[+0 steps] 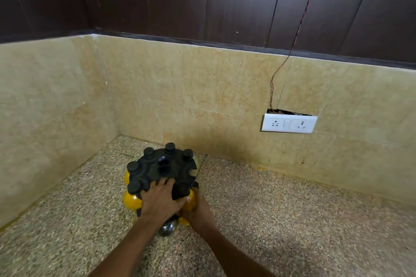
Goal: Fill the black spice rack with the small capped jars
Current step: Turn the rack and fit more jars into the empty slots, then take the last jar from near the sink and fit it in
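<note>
Left grip: the left hand [158, 200] lies palm-down, fingers spread wide, pressing on the near edge of the black spice rack [163, 167]; it steadies and encloses nothing.
Right grip: just beside it, the right hand [198, 208] is wrapped around a yellow jar [190, 200], working it into a slot at the rack's near right edge.
Left of the grips: two capped jars [134, 186] already sit in slots, yellow bodies bulging below the black disc.
Beyond the grips: three more caps stand along the far rim, and one in the centre.
Right of the grips: one notch [193, 172] on the rack's right edge looks empty.
Below the grips: a dark rounded thing sits under the wrists; I cannot tell what it is.
Rack position: on the speckled counter [292, 220], near the wall corner.
Progress: nearly done, judging by the filled slots; the held jar and perhaps the one notch are left.
Jar axis: upright, caps upward, long axis vertical.
</note>
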